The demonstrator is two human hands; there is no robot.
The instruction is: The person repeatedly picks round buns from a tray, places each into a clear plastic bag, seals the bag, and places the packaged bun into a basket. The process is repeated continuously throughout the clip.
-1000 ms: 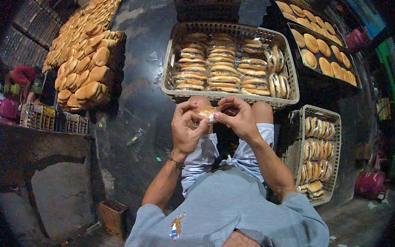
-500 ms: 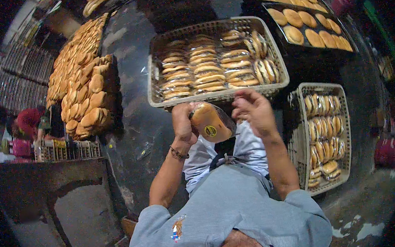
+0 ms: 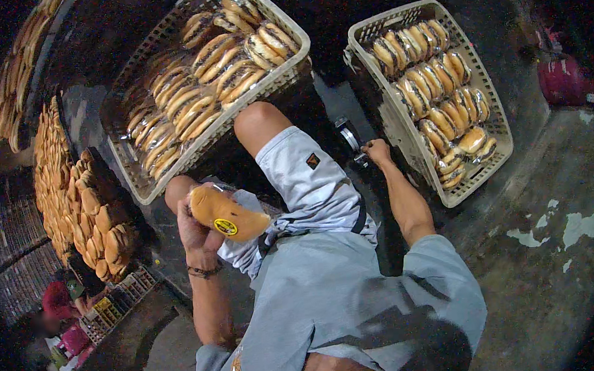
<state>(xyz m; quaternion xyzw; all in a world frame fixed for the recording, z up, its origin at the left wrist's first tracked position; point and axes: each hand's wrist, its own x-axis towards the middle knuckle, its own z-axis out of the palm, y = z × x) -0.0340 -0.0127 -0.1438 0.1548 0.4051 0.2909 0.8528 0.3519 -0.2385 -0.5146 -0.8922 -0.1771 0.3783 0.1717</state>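
My left hand (image 3: 196,229) grips a bagged bun (image 3: 241,216) with a round yellow sticker, above my left thigh. My right hand (image 3: 378,150) reaches out beside my right knee, its fingers closed at a small dark-and-metal device (image 3: 348,136), perhaps a tape dispenser; what exactly they pinch is too small to make out. Just beyond my knees lies a plastic crate (image 3: 268,75) of rows of bagged filled buns. A second, narrower crate (image 3: 493,115) of similar packs stands right beside my right arm.
Heaps of loose buns (image 3: 91,212) lie at the left, with more (image 3: 21,73) behind. At lower left another person (image 3: 59,302) in red is beside small crates (image 3: 114,305). A magenta gas cylinder (image 3: 563,81) stands at the far right, on the worn floor (image 3: 558,237).
The view has turned toward the right. My right hand has left the bun and stretched out to the device, while my left hand keeps hold of the bun.
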